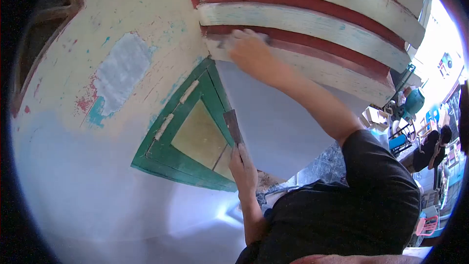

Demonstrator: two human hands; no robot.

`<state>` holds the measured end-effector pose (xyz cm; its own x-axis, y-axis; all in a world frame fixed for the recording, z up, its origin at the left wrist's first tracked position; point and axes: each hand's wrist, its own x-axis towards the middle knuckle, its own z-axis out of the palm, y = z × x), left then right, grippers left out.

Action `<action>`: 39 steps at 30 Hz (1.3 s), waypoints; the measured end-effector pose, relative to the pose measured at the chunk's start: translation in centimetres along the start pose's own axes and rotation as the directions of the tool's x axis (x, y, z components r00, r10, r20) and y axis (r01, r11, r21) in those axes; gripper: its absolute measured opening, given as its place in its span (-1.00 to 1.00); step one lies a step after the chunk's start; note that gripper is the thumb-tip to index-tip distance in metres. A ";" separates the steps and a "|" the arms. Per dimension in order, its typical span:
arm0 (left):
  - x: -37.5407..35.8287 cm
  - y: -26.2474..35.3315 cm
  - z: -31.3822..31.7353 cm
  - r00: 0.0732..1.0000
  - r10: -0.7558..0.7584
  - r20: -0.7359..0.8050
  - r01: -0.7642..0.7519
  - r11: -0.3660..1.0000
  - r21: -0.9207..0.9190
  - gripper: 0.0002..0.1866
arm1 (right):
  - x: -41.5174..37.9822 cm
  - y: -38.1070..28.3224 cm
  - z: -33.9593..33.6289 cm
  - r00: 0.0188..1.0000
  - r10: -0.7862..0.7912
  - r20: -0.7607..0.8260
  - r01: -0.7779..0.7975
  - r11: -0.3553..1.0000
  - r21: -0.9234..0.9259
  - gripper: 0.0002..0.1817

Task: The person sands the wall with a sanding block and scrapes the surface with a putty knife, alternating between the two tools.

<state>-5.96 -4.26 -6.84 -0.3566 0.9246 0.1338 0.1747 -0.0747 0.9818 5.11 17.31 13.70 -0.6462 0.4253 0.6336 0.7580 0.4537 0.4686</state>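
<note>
My right hand [251,55] is pressed to the moulded wall band, fingers over a greyish pad [264,37] that is partly hidden and blurred by motion. It touches the pale strip [312,61] just below a dark red stripe [293,35]. Lower down, my left hand [243,168] is closed on a flat, dark brown rectangular piece [232,124], which points up beside the green frame's edge. The green triangular-looking frame [159,151] has two pale hinges and a yellowish panel [198,129].
On the cream wall [166,0] at the left is a grey-white patch [122,71] with teal and red marks around it. A smooth pale surface [273,122] lies beneath the band. At the right are another person [430,149], a pink chair [426,226] and assorted items.
</note>
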 end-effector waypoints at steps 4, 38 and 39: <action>1.2 0.0 1.7 0.999 0.037 0.014 -0.037 0.999 -0.003 -0.55 | 4.2 -1.7 1.3 0.999 -0.048 0.006 0.048 0.997 0.062 -0.81; 1.7 2.4 6.4 0.951 0.077 0.298 -0.045 0.993 -0.113 -0.60 | -19.4 9.4 -12.2 0.980 0.189 0.061 -0.195 0.976 0.102 -0.55; 1.6 2.3 5.9 0.954 0.070 0.291 -0.038 0.993 -0.115 -0.59 | -21.5 10.4 -14.2 0.956 0.261 0.136 -0.284 0.940 0.191 -0.57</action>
<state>-0.68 -0.78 -5.12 -0.0609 0.9856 0.1575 0.0819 -0.1524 0.9849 28.15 1.83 13.70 -0.4315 0.6313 0.6444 0.8790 0.4549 0.1429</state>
